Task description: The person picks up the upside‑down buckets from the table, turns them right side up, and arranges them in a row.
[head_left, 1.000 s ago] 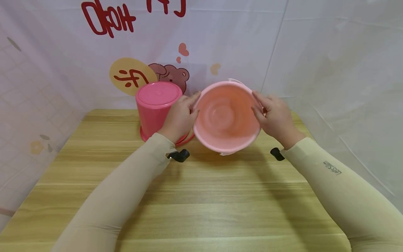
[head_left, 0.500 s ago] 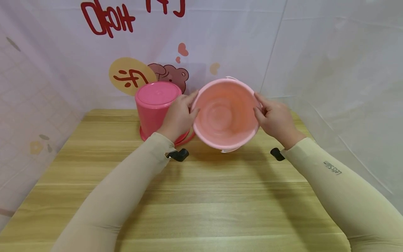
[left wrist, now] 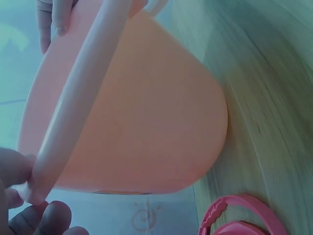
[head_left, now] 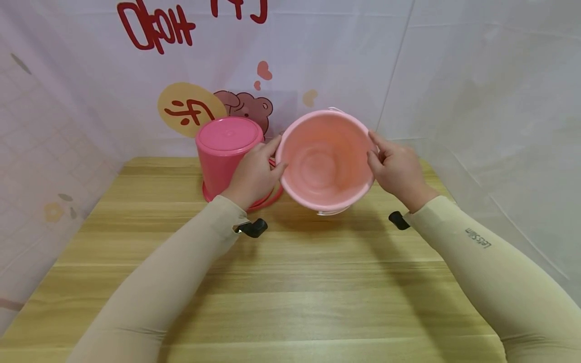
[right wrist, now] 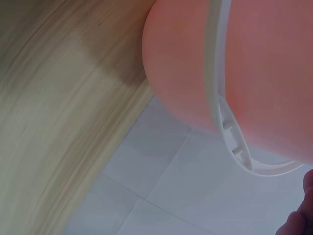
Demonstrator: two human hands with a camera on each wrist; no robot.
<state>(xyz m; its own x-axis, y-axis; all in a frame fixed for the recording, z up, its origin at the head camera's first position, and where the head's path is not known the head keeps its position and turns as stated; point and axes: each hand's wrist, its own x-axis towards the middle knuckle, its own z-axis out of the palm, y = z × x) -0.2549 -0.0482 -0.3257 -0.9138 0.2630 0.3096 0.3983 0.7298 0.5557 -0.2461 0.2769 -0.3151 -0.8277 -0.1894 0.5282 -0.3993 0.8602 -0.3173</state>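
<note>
A light pink bucket [head_left: 320, 166] is tilted so that its open mouth faces me in the head view. My left hand [head_left: 257, 171] pinches its rim on the left side, thumb inside. On the right side of the rim, my right hand [head_left: 396, 169] grips with thumb and fingers. The bucket's white handle [right wrist: 215, 63] hangs against its outer wall in the right wrist view. Beside my left hand, a darker pink bucket [head_left: 218, 169] stands upside down on the table, partly hidden by that hand. Its handle [left wrist: 259, 208] lies near the rim in the left wrist view.
The wooden table [head_left: 290, 302] spreads out in front of me. A white printed curtain [head_left: 345, 55] hangs close behind the buckets. Plain white sheeting [head_left: 508, 126] closes off the right side.
The light pink bucket has risen slightly, and its rim has turned a little. My left hand has shifted slightly down and left along the rim. The darker bucket has stayed in place.
</note>
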